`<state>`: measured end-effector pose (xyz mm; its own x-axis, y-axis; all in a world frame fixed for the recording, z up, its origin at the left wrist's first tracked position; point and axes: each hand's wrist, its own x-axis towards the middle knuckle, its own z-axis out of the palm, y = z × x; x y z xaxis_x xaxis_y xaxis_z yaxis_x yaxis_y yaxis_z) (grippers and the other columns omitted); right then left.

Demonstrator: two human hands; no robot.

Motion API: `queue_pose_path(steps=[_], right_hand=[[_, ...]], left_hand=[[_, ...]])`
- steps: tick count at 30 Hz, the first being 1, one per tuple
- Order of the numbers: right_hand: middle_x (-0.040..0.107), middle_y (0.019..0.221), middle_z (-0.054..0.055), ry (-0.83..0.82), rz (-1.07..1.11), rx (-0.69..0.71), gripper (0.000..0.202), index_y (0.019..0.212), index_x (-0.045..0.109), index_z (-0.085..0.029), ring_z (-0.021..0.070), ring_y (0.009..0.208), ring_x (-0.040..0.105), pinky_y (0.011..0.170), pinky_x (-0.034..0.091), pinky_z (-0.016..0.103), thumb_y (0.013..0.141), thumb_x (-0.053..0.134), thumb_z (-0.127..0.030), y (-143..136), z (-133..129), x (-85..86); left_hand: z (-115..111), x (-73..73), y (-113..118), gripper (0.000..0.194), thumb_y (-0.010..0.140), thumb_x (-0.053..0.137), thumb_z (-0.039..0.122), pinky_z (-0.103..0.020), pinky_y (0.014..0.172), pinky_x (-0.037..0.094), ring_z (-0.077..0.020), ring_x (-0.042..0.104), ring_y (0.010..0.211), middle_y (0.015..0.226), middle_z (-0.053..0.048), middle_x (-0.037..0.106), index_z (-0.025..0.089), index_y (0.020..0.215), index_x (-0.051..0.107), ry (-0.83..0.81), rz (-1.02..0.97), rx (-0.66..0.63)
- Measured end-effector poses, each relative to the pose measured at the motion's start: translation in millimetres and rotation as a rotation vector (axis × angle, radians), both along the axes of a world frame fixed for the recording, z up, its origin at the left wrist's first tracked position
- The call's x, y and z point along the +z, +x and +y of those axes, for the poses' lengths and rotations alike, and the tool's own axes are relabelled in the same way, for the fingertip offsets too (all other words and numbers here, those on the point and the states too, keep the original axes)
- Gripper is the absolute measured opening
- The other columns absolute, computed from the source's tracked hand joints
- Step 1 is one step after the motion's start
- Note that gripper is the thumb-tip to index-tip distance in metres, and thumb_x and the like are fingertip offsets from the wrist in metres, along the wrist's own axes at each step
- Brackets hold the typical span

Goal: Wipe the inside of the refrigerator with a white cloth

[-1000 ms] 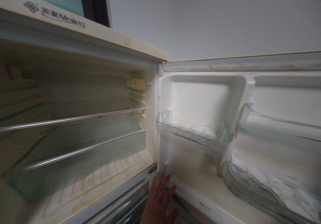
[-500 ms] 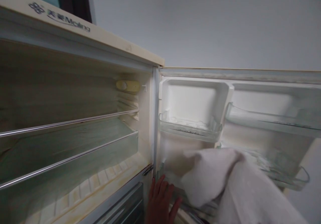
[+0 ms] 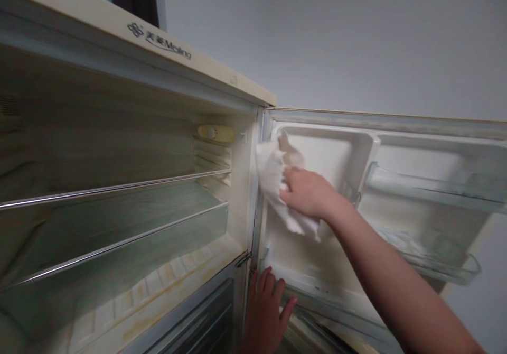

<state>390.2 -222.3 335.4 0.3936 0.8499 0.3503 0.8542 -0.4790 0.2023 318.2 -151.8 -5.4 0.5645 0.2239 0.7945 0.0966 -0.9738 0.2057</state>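
Observation:
My right hand [image 3: 307,193] is closed on a white cloth [image 3: 273,177], pressed near the hinge-side edge of the open fridge door's inner panel [image 3: 322,156]. The cloth hangs below my fingers and covers part of the upper left door compartment and its shelf. Low beside the hinge, my left hand [image 3: 265,301] has its fingers stretched out and spread, holding nothing. Its fingertips lie at the lower door shelf [image 3: 336,304], by the edge of the fridge body.
To the left, the fridge compartment [image 3: 130,137] has two glass shelves [image 3: 138,201] and a yellow-stained ribbed floor [image 3: 158,277]. Clear door shelves [image 3: 431,187] stick out at the right. Below is a lower door with dark drawers [image 3: 202,317]. A pale wall [image 3: 356,42] stands behind.
The white cloth has moved up and left from the lower door shelves to the upper hinge-side part, with my right hand now visible on it. My left hand stays low by the hinge.

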Motion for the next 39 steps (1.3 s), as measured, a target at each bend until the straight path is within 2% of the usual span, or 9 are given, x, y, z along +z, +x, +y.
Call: queue_pose_path(steps=[3,7,12,17,23,27,32,39], right_hand=[[0.072,0.109,0.023,-0.089,-0.014,0.068,0.074,0.106,0.073,-0.008,0.0318,0.099,0.069,0.084,0.051,0.039,0.094,0.038,-0.072,-7,18,-3.9],[0.072,0.112,0.022,-0.100,-0.024,0.097,0.068,0.109,0.072,-0.007,0.0301,0.101,0.069,0.085,0.050,0.036,0.099,0.034,-0.063,-5,20,-3.1],[0.071,0.119,0.016,-0.126,-0.027,0.108,0.060,0.118,0.070,-0.015,0.0296,0.107,0.068,0.086,0.049,0.036,0.101,0.034,-0.060,3,-5,-1.4],[0.074,0.105,0.017,-0.100,-0.057,0.002,0.071,0.103,0.074,-0.015,0.0289,0.095,0.071,0.080,0.049,0.036,0.101,0.023,-0.065,12,-37,-3.4],[0.075,0.099,0.016,-0.044,-0.092,-0.107,0.067,0.099,0.075,-0.017,0.0301,0.091,0.072,0.073,0.049,0.036,0.104,0.020,-0.054,14,-60,-11.7],[0.075,0.097,0.017,0.004,-0.128,-0.169,0.070,0.099,0.076,-0.018,0.0320,0.091,0.072,0.073,0.050,0.038,0.104,0.018,-0.057,9,-55,-17.8],[0.074,0.103,0.020,-0.014,-0.100,-0.109,0.072,0.107,0.075,-0.014,0.0316,0.096,0.071,0.082,0.051,0.040,0.104,0.017,-0.057,7,-43,-15.0],[0.069,0.120,0.023,0.037,0.050,-0.021,0.081,0.117,0.071,-0.010,0.0315,0.112,0.066,0.094,0.048,0.042,0.102,0.008,-0.060,-10,9,-11.5]], left_hand=[[0,0.8,0,0.026,0.091,0.063,0.043,-0.055,0.105,0.046,-0.0305,0.056,0.123,0.113,-0.007,0.065,0.024,0.109,0.065,-0.022,-0.004,0.000],[2,1.9,-1,0.023,0.092,0.063,0.041,-0.056,0.105,0.046,-0.0297,0.058,0.120,0.112,-0.007,0.064,0.023,0.107,0.064,-0.019,0.001,-0.018],[5,3.0,-3,0.025,0.091,0.065,0.039,-0.056,0.106,0.045,-0.0302,0.057,0.120,0.111,-0.007,0.064,0.022,0.109,0.063,0.002,0.032,-0.018],[8,1.9,-4,0.024,0.091,0.064,0.036,-0.055,0.104,0.047,-0.0300,0.058,0.118,0.113,-0.008,0.064,0.022,0.111,0.063,0.056,0.022,-0.017],[9,0.3,-3,0.022,0.092,0.063,0.034,-0.054,0.105,0.046,-0.0283,0.058,0.117,0.116,-0.007,0.064,0.023,0.111,0.063,0.059,0.019,-0.007],[8,1.3,-2,0.020,0.092,0.062,0.034,-0.056,0.105,0.045,-0.0290,0.058,0.118,0.113,-0.007,0.064,0.024,0.109,0.063,0.044,0.015,0.005],[8,3.7,-3,0.019,0.093,0.062,0.035,-0.055,0.108,0.044,-0.0284,0.056,0.121,0.113,-0.006,0.063,0.024,0.108,0.062,0.041,0.029,-0.002],[3,4.2,-2,0.019,0.093,0.060,0.035,-0.057,0.109,0.042,-0.0295,0.055,0.122,0.112,-0.008,0.063,0.021,0.107,0.063,-0.001,0.026,-0.003]])
